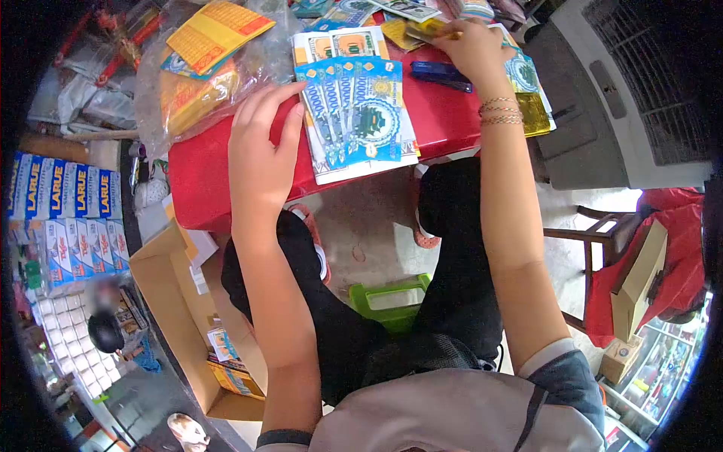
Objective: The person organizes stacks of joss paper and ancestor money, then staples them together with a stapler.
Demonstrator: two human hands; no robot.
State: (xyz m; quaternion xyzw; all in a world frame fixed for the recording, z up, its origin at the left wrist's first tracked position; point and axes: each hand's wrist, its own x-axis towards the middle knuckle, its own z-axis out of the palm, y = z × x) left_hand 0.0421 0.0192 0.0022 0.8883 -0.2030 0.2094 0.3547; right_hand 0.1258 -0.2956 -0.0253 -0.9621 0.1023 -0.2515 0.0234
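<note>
A stack of printed paper notes (365,120) lies on the red table, with blue notes fanned over white-edged sheets and a dollar-style print at its far end. My left hand (263,154) rests at the stack's left edge, fingers apart, thumb near the blue notes. At the far side of the table, my right hand (476,54) has its fingers pinched on a shiny gold paper (425,31). A dark blue stapler (442,74) lies just below that hand. Another gold sheet (533,114) sits beside my right wrist, on a stack of printed papers.
The red table (203,181) ends close to my knees. A clear plastic bag (151,98) with yellow-red paper packs (220,34) is at left. Below it stands an open cardboard box (169,301). A grey air cooler (640,83) stands at right. Another person (113,331) is at lower left.
</note>
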